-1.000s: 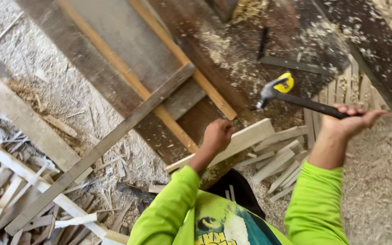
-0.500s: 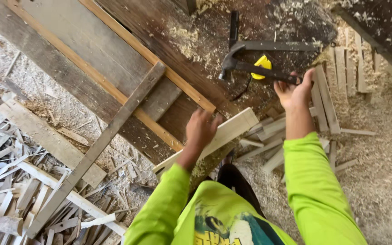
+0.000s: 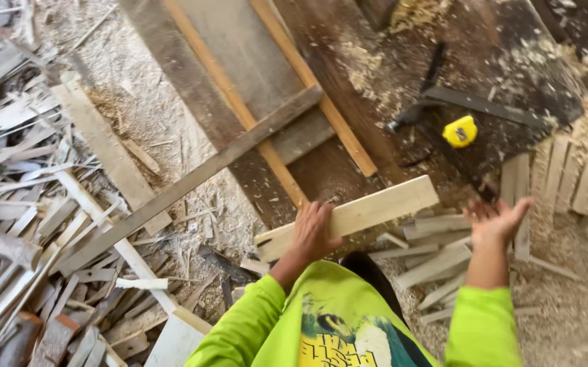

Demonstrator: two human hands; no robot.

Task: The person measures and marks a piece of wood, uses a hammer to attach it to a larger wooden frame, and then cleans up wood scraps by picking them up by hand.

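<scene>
My left hand (image 3: 312, 233) grips a pale wooden plank (image 3: 375, 207) that slants up to the right over dark boards. My right hand (image 3: 496, 219) is open, palm up, holding nothing, to the right of the plank's end. A hammer with a black handle and yellow patch (image 3: 458, 129) lies on the dark board (image 3: 511, 61) above my right hand, apart from it. My sleeves and shirt are bright green.
A long grey batten (image 3: 192, 180) runs diagonally across two orange-edged boards (image 3: 239, 102). Heaps of wood offcuts (image 3: 29, 224) fill the left. Short slats (image 3: 437, 261) lie between my arms. Sawdust (image 3: 579, 312) covers the ground at the right.
My right hand swung the hammer from the right onto the dark board, let it go and drew back open. My left hand kept hold of the plank.
</scene>
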